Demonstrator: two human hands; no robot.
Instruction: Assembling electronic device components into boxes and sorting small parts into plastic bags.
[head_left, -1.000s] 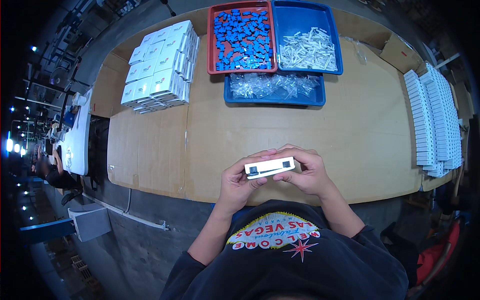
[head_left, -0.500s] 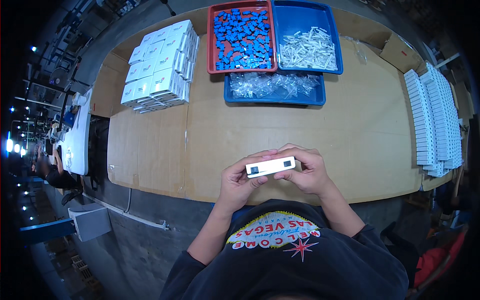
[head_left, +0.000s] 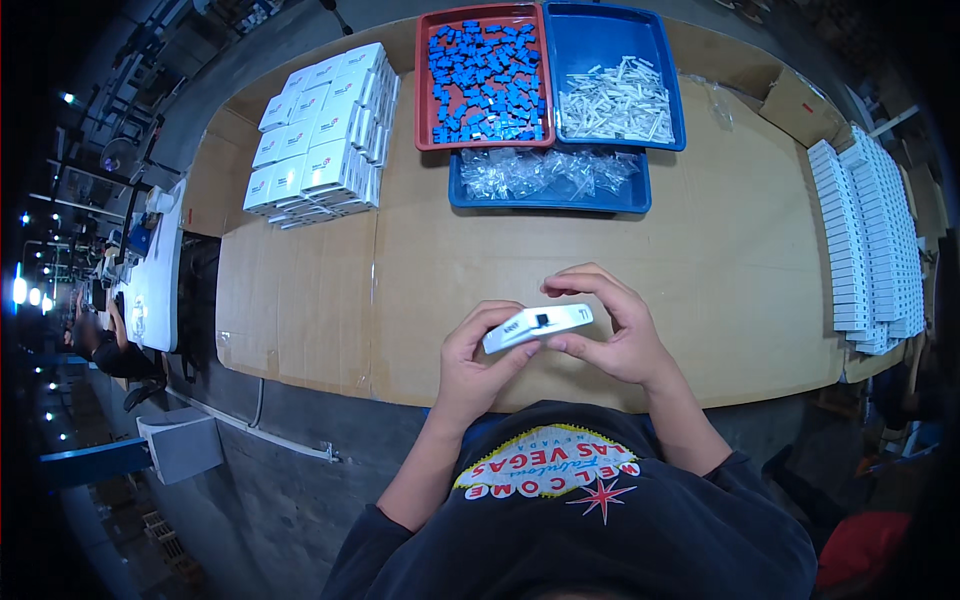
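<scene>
A slim white box (head_left: 520, 330) with a small dark square opening and dark print on its narrow side is tilted in front of my chest, its right end raised. My left hand (head_left: 475, 358) grips its left end between thumb and fingers. Around its right end, my right hand (head_left: 622, 335) is spread, the fingers lifted off beyond the box. The right thumb lies close to the near edge; whether it touches I cannot tell.
Stacked white boxes (head_left: 315, 125) stand at the far left, rows of white boxes (head_left: 865, 240) at the right. At the back are a red tray (head_left: 424, 85) of blue pieces, a blue tray (head_left: 600, 35) of white pieces and a lower blue tray (head_left: 550, 204) of clear plastic bags.
The white box has turned in my hands, showing a different narrow side. My right fingers have come away from it, while my left hand keeps its hold.
</scene>
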